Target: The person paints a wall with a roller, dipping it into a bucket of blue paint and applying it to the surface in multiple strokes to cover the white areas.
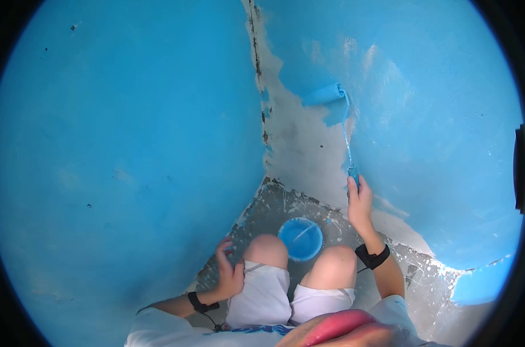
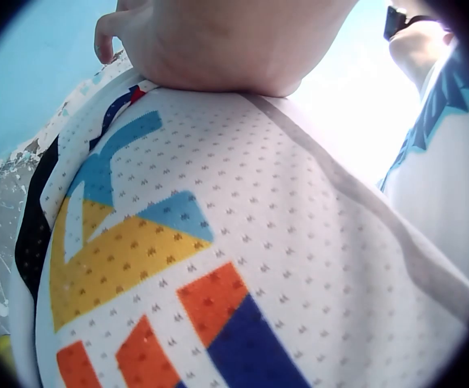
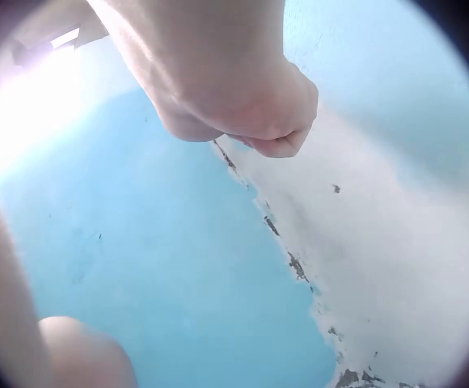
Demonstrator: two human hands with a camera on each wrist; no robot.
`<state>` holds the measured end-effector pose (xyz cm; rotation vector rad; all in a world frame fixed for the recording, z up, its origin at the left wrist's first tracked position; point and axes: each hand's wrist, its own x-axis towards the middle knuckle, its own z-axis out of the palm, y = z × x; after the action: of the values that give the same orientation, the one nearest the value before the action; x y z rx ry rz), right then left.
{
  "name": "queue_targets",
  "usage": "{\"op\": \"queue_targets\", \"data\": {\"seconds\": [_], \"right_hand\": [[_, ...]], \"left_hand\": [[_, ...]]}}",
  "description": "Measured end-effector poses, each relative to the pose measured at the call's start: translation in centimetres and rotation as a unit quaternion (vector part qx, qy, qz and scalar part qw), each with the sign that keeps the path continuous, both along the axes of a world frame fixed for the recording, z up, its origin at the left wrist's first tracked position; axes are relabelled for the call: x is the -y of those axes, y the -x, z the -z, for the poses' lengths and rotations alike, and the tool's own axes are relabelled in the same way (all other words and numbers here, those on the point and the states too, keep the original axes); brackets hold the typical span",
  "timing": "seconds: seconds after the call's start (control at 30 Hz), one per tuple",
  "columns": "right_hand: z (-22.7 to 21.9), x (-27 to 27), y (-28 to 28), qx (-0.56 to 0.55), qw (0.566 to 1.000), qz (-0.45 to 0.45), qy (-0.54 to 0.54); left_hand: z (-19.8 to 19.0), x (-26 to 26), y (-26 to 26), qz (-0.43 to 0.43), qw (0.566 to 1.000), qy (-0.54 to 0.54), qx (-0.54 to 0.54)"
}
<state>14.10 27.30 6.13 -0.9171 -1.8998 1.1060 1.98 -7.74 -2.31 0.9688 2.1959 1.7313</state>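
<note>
Right hand (image 1: 359, 202) grips thin-handled, blue-soaked cylindrical paint roller (image 1: 325, 94) on chalky wall (image 1: 303, 150).

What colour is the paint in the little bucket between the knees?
Bright blue, matching the walls. The bucket shows best in the head view.

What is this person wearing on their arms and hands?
Both hands, the left hand and the right hand, are bare, without gloves. Each wrist carries a black strap: the left black wrist strap trails a thin dark cable, as does the right black wrist strap. White short sleeves cover the upper arms.
</note>
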Motion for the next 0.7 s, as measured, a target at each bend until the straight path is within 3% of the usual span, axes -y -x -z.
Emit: {"op": "queue_targets", "data": {"seconds": [0.07,0.13,0.17,0.23,0.43,0.57,0.7], "right_hand": [[-0.6,0.7,-0.1,0.007,1.000,0.010,0.015],[-1.5,1.2,1.2,-0.118,0.984,-0.045,0.129],[-2.8,1.4,1.8,-0.119,0.984,-0.044,0.128],[-6.1,1.2,3.8,-0.186,0.975,-0.061,0.108],[-12.2,-1.8,9.4,-0.107,0.992,-0.068,-0.026],[-10.6,-2.1,10.3,-0.060,0.985,-0.033,-0.161],[-4.9,-2.4,8.8,-0.065,0.979,-0.008,-0.194]], "left_hand": [[0.0,-0.3,0.1,0.002,1.000,0.007,-0.004],[-0.1,-0.4,0.3,0.010,1.000,0.008,-0.014],[-0.2,-0.5,0.1,0.011,1.000,0.007,-0.015],[-0.2,-0.3,0.2,0.018,1.000,0.008,-0.016],[0.0,-0.1,0.3,0.008,1.000,-0.005,-0.004],[-0.1,0.0,0.1,0.000,1.000,0.004,0.004],[0.0,0.0,0.1,0.003,1.000,0.002,0.004]]}}
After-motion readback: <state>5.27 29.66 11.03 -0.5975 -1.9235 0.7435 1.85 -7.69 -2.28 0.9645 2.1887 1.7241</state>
